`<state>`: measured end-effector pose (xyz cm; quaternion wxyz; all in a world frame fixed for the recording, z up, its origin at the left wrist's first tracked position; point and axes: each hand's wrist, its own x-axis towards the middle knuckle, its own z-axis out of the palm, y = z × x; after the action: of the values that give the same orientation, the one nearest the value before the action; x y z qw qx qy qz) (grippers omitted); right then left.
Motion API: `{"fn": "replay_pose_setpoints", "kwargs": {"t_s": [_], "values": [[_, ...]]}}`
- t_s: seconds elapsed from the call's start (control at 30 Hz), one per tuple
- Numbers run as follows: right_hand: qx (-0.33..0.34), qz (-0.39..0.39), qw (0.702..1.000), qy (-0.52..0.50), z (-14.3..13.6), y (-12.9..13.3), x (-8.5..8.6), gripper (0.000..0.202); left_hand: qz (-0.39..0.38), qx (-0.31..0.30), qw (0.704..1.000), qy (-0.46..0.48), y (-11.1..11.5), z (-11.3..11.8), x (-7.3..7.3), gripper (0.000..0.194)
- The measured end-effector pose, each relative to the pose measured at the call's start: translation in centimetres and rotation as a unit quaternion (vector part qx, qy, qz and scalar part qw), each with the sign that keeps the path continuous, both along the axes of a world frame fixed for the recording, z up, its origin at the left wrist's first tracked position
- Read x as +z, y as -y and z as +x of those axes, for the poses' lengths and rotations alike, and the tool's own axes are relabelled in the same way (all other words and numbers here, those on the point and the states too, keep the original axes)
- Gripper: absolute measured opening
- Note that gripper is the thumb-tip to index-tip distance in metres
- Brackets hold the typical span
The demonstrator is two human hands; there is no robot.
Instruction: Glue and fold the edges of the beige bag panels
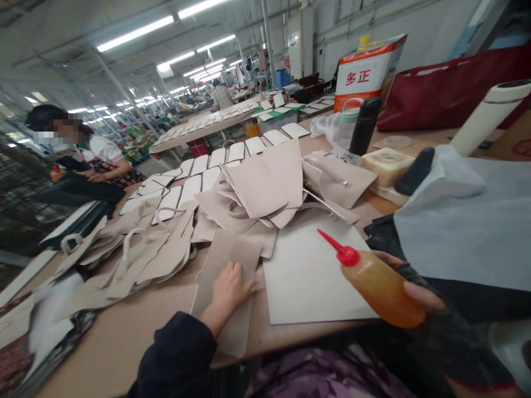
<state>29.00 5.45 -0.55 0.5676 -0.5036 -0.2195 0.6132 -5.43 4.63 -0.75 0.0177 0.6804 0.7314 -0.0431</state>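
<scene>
My left hand [232,287] rests on a beige bag panel [244,249] near the table's front edge, with the thumb out to the right and the other fingers bent, pointing away from me. In my right hand [423,293] is a squeeze bottle [379,282] of amber liquid with a red nozzle, tilted toward the upper left. Below and left of the bottle lies a white board [311,276], flat on the table. Beyond it is a pile of beige panels [269,182], some with handles.
More handled panels [136,260] lie to the left, and rows of white pieces [215,157] stretch behind. A black bottle [365,127], an orange-and-white can [359,77] and a white flask [489,116] stand at the right. A person [99,155] sits at the far left.
</scene>
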Motion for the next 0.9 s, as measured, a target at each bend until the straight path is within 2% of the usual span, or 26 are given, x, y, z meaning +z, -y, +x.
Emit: {"fn": "replay_pose_setpoints", "kwargs": {"t_s": [0.07, 0.13, 0.23, 0.3, 0.43, 0.5, 0.57, 0.67, 0.73, 0.8, 0.9], "values": [[-0.031, -0.085, 0.991, -0.098, -0.4, 0.1, -1.5, 0.041, -0.013, 0.025, 1.0, -0.003, 1.3, 0.0, -2.1, 0.042], [-0.036, -0.145, 0.978, -0.147, -1.1, 0.4, -3.1, 0.034, -0.004, 0.026, 1.0, 0.006, 1.9, -0.1, -3.2, 0.038], [-0.013, -0.141, 0.974, -0.179, -2.0, 0.8, -4.3, 0.035, 0.002, 0.029, 0.999, 0.038, 1.8, -0.3, -3.8, 0.026], [0.003, -0.108, 0.983, -0.148, -2.2, 0.8, -4.5, 0.035, -0.007, 0.037, 0.994, 0.101, 1.5, -0.9, -3.9, 0.022], [0.051, -0.013, 0.998, -0.02, -1.6, 0.3, -4.3, 0.04, -0.024, 0.067, 0.97, 0.232, 1.0, -2.5, -4.2, 0.02], [0.062, 0.035, 0.995, 0.075, -1.0, 0.1, -4.3, 0.045, -0.018, 0.065, 0.972, 0.225, 1.1, -3.0, -3.5, 0.023], [0.054, 0.065, 0.985, 0.149, -0.5, 0.0, -4.4, 0.045, 0.015, 0.058, 0.98, 0.192, 1.4, -2.7, -2.0, 0.033], [0.037, 0.072, 0.987, 0.137, 0.1, -0.1, -4.6, 0.041, 0.089, 0.025, 0.982, 0.165, 1.3, -0.5, 1.0, 0.045], [0.015, 0.06, 0.99, 0.13, 0.5, -0.2, -4.6, 0.04, 0.094, -0.026, 0.976, 0.195, 0.7, 2.0, 1.8, 0.049], [-0.001, 0.056, 0.984, 0.169, 1.1, -0.3, -4.3, 0.04, 0.046, -0.074, 0.969, 0.229, -0.3, 4.9, 1.1, 0.05], [0.023, 0.074, 0.982, 0.173, 2.1, -0.3, -3.2, 0.035, -0.058, -0.097, 0.968, 0.223, -1.9, 8.6, -2.0, 0.05]]}}
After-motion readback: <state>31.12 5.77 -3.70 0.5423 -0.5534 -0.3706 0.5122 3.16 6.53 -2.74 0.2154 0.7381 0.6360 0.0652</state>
